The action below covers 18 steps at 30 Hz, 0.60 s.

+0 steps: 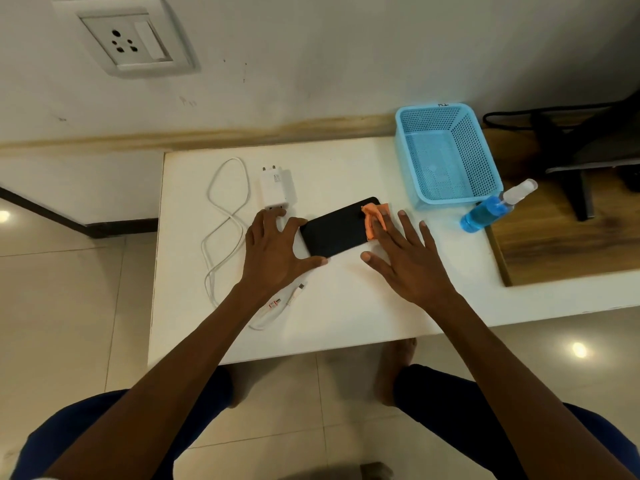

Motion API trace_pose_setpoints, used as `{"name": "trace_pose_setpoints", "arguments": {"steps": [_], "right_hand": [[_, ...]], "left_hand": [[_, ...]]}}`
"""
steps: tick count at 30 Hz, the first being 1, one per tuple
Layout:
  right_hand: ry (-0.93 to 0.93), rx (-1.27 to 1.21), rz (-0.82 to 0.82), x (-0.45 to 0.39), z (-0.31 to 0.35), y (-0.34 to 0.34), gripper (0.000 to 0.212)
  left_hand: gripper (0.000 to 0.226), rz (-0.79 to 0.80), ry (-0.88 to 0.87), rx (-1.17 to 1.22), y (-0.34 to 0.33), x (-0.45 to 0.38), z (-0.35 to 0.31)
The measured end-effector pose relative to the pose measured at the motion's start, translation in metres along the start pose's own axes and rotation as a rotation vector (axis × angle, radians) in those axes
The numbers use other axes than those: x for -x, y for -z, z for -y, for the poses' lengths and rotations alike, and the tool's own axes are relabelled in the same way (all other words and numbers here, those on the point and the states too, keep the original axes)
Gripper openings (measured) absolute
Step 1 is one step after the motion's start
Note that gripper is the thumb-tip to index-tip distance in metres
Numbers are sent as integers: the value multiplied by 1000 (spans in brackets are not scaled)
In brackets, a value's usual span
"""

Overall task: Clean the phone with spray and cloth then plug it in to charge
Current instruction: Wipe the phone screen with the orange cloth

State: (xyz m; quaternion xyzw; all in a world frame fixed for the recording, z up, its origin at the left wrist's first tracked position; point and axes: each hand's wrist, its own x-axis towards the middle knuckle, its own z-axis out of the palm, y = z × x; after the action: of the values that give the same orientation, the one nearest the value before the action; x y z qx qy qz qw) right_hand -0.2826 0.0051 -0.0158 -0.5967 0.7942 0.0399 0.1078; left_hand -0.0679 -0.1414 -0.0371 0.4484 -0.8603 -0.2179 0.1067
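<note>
Fingers of the right hand [401,251] are lying straight and spread, pressing an orange cloth [372,218] flat against the far end of a black phone [334,230] in the head view. The left hand [273,247] is bracing the phone's near end, its thumb and fingers splayed wide around the corner rather than curling over it. The phone is lying flat and slightly angled on the white table [346,323], just in front of a white charger adapter [275,185], whose white cable [225,230] is looping off to the left and ending in a loose plug [300,287] beside the left wrist. A blue spray bottle [491,209] is standing at the table's right edge, next to a blue basket [446,154]. A wall socket [126,41] is waiting above. Judging from this, wiping appears to be under way; a hard stroke could skid the phone out of the light brace, or the left forearm could drag the cable.
</note>
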Motion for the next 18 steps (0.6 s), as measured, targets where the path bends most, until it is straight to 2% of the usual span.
{"name": "trace_pose_setpoints", "arguments": {"steps": [4, 12, 18], "right_hand": [[37, -9, 8, -2, 11, -7, 81], [243, -21, -19, 2, 60, -21, 79], [196, 24, -23, 5, 49, -21, 80]], "left_hand": [[84, 17, 30, 30, -3, -1, 1], [82, 15, 18, 19, -4, 1, 2], [84, 18, 13, -7, -3, 2, 0]]}}
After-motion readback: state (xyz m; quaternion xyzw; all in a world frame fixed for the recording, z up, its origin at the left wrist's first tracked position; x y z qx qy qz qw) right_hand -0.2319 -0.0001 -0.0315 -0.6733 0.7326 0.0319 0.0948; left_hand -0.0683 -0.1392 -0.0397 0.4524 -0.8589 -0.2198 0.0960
